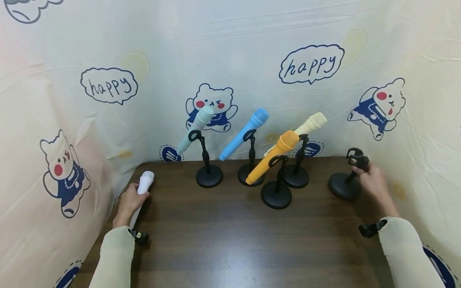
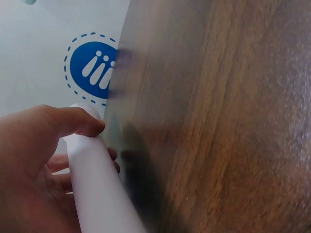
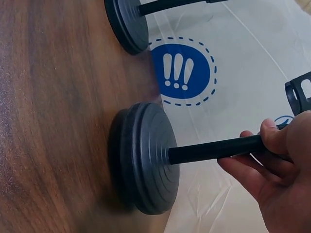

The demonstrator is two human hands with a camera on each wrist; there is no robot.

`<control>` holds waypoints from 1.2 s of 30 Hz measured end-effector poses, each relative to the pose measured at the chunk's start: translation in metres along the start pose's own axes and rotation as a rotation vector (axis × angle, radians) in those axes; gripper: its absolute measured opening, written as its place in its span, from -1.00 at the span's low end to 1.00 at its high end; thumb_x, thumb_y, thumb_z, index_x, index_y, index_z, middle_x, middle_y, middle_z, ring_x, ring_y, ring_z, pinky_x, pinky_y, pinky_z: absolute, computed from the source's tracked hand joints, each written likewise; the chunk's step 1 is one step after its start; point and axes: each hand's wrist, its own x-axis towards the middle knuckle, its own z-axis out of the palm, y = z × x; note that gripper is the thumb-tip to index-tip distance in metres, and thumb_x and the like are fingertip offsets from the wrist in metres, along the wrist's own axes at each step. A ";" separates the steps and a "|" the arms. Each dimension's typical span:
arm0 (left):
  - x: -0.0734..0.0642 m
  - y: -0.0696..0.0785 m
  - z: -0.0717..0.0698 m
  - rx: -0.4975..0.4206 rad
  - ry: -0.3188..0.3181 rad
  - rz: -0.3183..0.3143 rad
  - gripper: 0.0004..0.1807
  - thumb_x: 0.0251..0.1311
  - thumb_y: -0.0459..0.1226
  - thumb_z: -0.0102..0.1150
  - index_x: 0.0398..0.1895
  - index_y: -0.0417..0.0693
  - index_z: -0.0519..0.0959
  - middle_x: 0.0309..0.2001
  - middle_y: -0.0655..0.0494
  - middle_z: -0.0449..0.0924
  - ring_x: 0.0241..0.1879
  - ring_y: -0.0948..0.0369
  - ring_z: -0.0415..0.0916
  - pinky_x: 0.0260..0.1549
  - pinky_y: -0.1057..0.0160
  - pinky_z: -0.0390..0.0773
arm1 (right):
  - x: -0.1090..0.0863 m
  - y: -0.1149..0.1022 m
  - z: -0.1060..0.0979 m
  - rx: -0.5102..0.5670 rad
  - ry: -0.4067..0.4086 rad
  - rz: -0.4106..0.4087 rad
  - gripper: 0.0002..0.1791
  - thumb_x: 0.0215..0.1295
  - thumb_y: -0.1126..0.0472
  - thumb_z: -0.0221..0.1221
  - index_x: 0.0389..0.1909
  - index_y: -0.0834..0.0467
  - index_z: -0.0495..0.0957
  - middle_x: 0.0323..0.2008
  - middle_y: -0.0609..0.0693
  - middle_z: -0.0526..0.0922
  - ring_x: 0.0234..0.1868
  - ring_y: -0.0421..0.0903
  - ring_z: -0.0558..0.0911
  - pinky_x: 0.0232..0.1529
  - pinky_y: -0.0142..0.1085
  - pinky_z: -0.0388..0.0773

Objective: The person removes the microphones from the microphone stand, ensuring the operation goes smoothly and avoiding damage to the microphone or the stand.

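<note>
My left hand point(image 1: 130, 201) grips a white microphone point(image 1: 145, 182) around its body, at the table's left edge. In the left wrist view the thumb lies across the white microphone point(image 2: 99, 187), with fingertips showing on its far side. Over at the right end, my right hand point(image 1: 374, 185) pinches the pole of a black microphone stand point(image 1: 344, 187) just below its clip. The right wrist view shows the stand's round base point(image 3: 150, 158) close over the wood, and thumb and fingers around the upper pole point(image 3: 214, 149). This stand's clip bears no microphone.
Across the back of the wooden table point(image 1: 216, 240), black stands hold a mint microphone point(image 1: 196, 128), a blue microphone point(image 1: 245, 134), a cream microphone point(image 1: 311, 123) and, nearer the front, an orange microphone point(image 1: 273, 156). A printed cloth point(image 1: 230, 48) hangs behind and along both sides.
</note>
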 end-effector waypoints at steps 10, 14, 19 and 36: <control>0.001 -0.006 0.003 0.023 0.071 0.024 -0.27 0.36 -0.17 0.23 0.38 -0.59 0.31 0.22 -0.64 0.46 0.13 -0.44 0.52 0.04 -0.36 0.52 | 0.002 0.011 0.003 -0.010 -0.029 -0.019 -0.55 0.69 0.16 -0.01 0.19 0.53 0.43 0.00 0.56 0.63 -0.14 0.25 0.55 -0.28 -0.21 0.37; 0.001 -0.008 0.004 0.029 0.079 0.013 -0.25 0.36 -0.16 0.24 0.39 -0.58 0.29 0.22 -0.66 0.42 0.16 -0.47 0.46 0.08 -0.39 0.48 | 0.004 0.012 0.003 -0.010 -0.032 -0.032 -0.56 0.69 0.17 -0.02 0.20 0.53 0.42 0.04 0.57 0.63 -0.13 0.25 0.54 -0.28 -0.20 0.36; 0.001 -0.009 0.005 0.041 0.069 0.013 -0.24 0.37 -0.17 0.23 0.41 -0.59 0.26 0.23 -0.68 0.38 0.18 -0.50 0.42 0.12 -0.42 0.46 | 0.007 0.013 0.002 -0.018 -0.042 -0.035 -0.61 0.67 0.24 -0.01 0.20 0.53 0.42 0.04 0.57 0.64 -0.18 0.18 0.56 -0.34 -0.28 0.37; 0.001 -0.009 0.006 0.046 0.093 0.001 -0.21 0.34 -0.13 0.26 0.41 -0.57 0.27 0.22 -0.66 0.39 0.17 -0.48 0.44 0.11 -0.40 0.47 | 0.010 0.023 -0.001 -0.016 -0.079 -0.048 -0.61 0.69 0.26 -0.05 0.26 0.52 0.37 0.13 0.60 0.61 -0.03 0.28 0.59 -0.23 -0.25 0.40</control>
